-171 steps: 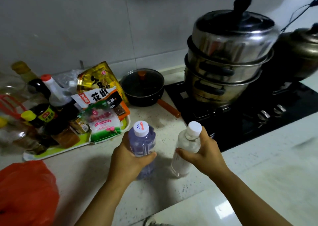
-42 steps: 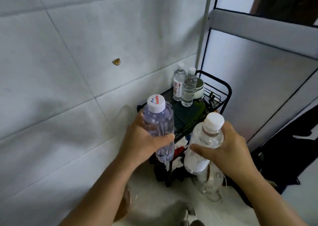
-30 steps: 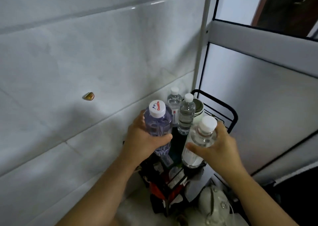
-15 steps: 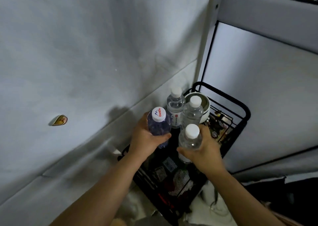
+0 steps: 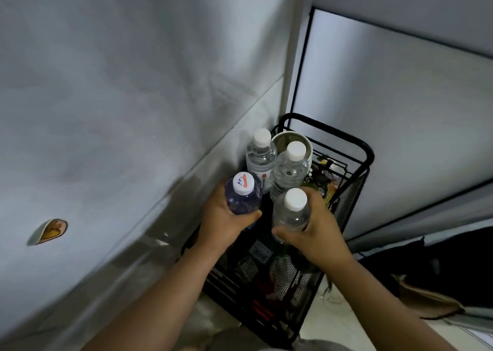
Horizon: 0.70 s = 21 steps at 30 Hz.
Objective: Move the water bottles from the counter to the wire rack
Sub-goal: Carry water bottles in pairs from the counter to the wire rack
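Purple-tinted bottle [image 5: 244,197]: your left hand [image 5: 222,221] wrapped round it, upright, over wire rack [image 5: 356,187] top.
Clear bottle [image 5: 292,213]: right hand [image 5: 317,230] closed on body, upright.
Gap: free shelf straight below; two standing bottles [image 5: 274,161] just behind.
Next: probably lower both vertically.

- My left hand [image 5: 222,217] gripped the purple-tinted bottle [image 5: 243,197]; my right hand [image 5: 316,233] gripped the clear bottle [image 5: 291,216].
- Both sat over the wire rack [image 5: 366,161], perhaps touching its shelf, near two standing bottles [image 5: 274,161].
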Available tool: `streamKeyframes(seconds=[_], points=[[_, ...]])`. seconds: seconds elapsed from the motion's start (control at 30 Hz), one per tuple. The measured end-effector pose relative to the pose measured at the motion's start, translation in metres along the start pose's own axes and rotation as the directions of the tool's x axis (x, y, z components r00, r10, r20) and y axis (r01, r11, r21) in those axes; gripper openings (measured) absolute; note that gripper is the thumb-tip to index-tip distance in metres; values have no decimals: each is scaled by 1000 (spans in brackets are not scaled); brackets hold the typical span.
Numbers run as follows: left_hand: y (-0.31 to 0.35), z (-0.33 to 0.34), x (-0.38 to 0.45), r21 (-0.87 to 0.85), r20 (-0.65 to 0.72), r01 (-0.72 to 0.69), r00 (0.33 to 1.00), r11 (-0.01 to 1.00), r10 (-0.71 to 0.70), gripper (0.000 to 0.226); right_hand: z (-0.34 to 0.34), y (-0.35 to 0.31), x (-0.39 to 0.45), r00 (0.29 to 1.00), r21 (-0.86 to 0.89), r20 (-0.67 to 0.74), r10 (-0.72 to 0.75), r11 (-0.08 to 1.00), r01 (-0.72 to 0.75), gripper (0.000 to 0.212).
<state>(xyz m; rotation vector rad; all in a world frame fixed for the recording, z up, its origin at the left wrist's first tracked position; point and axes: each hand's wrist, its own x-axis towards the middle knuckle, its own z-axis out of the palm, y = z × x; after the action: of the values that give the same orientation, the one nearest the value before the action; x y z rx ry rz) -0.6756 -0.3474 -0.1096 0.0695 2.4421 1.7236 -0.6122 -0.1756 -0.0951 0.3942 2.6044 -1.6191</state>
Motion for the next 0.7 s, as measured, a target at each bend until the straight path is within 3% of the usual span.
streamKeyframes(seconds=[0.13,0.4,0.7], points=[[-5,0,1,-10,-6,2,1000,1000,-2,67,0,6,-6,999,-113,-35,-16,994,12,76],[1,2,13,-10,-26,-13,1000,1000,13,59,11,0,-1,996,57,-81,27,998,-22,64],[3,-5,32,12,4,-50,999,999,50,61,30,-11,17,992,100,-128,19,995,-6,68]])
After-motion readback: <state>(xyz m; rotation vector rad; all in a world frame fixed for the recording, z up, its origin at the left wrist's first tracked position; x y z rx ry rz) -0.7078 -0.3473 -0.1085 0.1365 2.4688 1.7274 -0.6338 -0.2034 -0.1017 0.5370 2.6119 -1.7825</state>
